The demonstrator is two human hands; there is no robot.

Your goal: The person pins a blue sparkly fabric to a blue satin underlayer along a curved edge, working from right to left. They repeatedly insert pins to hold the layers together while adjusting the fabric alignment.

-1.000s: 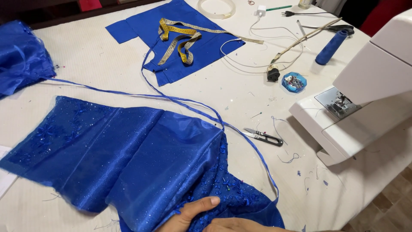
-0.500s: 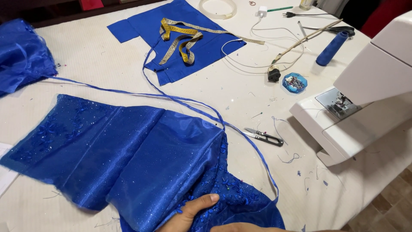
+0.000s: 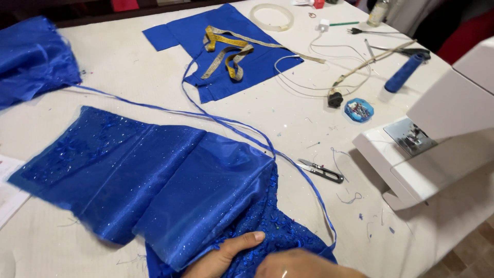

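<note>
Blue dress piece [image 3: 154,185] lies spread flat on the table [image 3: 103,72], sequinned lining side up, so its seams can be read. Left hand [image 3: 221,255] rests on its lower edge, fingers flat and thumb out, pinning the cloth, not pinching it. Right hand [image 3: 303,263] sits just beside, over the beaded hem; its grip I cannot tell, the frame cuts it off. A thin blue strap [image 3: 226,122] trails away across the table. Snips [image 3: 321,171] wait near the sewing machine [image 3: 437,149], within easy reach.
</note>
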